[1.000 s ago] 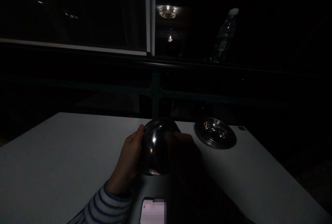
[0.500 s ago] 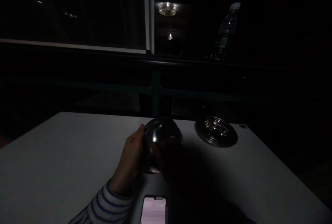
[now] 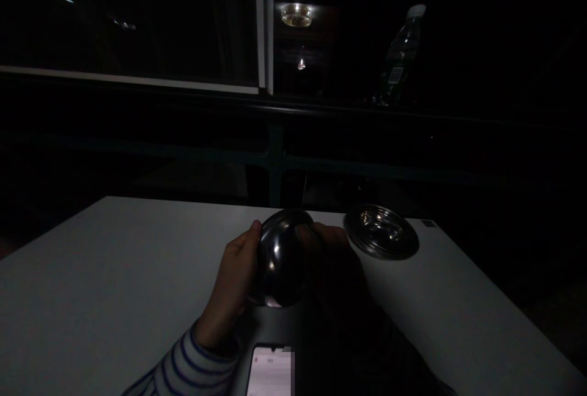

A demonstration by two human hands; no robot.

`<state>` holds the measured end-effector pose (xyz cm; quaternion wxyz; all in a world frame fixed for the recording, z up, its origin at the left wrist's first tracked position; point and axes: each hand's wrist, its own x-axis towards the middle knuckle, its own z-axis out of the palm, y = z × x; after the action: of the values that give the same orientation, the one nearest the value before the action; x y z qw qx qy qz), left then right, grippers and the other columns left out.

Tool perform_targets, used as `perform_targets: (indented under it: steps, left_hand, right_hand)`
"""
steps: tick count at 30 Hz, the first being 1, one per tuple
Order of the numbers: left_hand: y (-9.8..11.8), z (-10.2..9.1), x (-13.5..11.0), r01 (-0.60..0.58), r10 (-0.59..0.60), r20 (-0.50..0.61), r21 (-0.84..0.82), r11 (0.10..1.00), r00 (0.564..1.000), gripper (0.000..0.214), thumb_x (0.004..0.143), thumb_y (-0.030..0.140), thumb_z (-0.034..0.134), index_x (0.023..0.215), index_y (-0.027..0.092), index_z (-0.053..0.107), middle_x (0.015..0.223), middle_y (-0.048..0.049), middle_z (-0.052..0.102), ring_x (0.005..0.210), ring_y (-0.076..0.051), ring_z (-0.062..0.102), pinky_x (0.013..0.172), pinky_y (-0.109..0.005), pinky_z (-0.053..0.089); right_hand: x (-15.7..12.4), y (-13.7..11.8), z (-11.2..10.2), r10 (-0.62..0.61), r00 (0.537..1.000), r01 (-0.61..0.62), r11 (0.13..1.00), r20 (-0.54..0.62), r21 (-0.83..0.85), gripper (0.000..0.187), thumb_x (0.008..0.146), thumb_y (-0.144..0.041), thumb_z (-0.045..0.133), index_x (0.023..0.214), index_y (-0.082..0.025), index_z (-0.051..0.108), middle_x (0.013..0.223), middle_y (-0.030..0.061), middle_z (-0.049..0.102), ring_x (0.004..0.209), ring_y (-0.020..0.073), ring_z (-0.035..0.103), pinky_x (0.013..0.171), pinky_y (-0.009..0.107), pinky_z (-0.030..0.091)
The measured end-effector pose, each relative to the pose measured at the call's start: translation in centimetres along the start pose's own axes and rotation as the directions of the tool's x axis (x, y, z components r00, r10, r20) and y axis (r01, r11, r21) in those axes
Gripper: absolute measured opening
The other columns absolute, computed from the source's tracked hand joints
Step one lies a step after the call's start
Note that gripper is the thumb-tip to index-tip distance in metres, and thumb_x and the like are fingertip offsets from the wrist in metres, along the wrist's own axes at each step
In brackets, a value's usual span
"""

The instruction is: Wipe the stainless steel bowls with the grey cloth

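Note:
The scene is very dark. A shiny steel bowl (image 3: pixel 279 258) is held tilted on its side above the white table (image 3: pixel 114 286), its rounded outside facing me. My left hand (image 3: pixel 233 283) grips its left rim, striped sleeve behind the wrist. My right hand (image 3: pixel 337 261) is in deep shadow on the bowl's right side, fingers curled over the rim. A second steel bowl (image 3: pixel 381 232) sits upright on the table to the right, apart from both hands.
A lit phone (image 3: pixel 270 373) lies on the table's near edge below the bowl. A plastic water bottle (image 3: pixel 398 57) stands on a dark ledge behind the table. Dark window frames (image 3: pixel 265 23) reflect a ceiling lamp. The table's right edge runs diagonally.
My right hand has come back up onto the bowl's right rim after dropping into shadow. The bowl has turned slightly in my hands. The other bowl has not moved.

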<state>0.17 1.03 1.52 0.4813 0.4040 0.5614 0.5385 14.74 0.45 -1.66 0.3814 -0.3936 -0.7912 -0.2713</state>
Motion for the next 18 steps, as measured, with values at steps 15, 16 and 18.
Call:
perform_targets:
  steps: [15,16,18]
  left_hand:
    - [-0.4,0.0,0.2,0.014,-0.013,0.019,-0.044,0.999,1.000,0.040,0.073,0.053,0.054,0.064,0.015,0.061,0.054,-0.0001,0.060,0.053,-0.014,0.053,0.052,-0.024,0.039]
    - [-0.5,-0.1,0.2,0.024,-0.023,0.014,-0.057,0.998,1.000,0.040,0.073,0.054,0.055,0.064,0.015,0.061,0.053,0.0001,0.060,0.053,-0.014,0.053,0.052,-0.024,0.039]
    - [-0.6,-0.1,0.4,0.051,-0.052,-0.003,-0.084,0.995,0.999,0.040,0.072,0.054,0.055,0.066,0.015,0.062,0.054,0.0000,0.060,0.053,-0.015,0.054,0.052,-0.025,0.040]
  right_hand:
    - [0.3,0.1,0.4,-0.029,0.998,0.030,1.000,0.052,-0.006,0.035,0.082,-0.024,0.054,0.114,-0.011,0.054,0.104,0.0109,0.061,0.096,0.0229,0.053,0.081,0.038,0.047]
    - [0.0,-0.7,0.6,-0.046,0.998,0.047,0.999,0.042,-0.014,0.034,0.082,-0.025,0.055,0.114,-0.012,0.055,0.105,0.0100,0.061,0.098,0.0236,0.053,0.083,0.039,0.046]
    - [-0.6,-2.4,0.8,-0.099,0.995,0.099,0.995,0.020,-0.029,0.030,0.082,-0.019,0.055,0.112,-0.016,0.057,0.104,0.0066,0.062,0.100,0.0224,0.052,0.086,0.040,0.043]
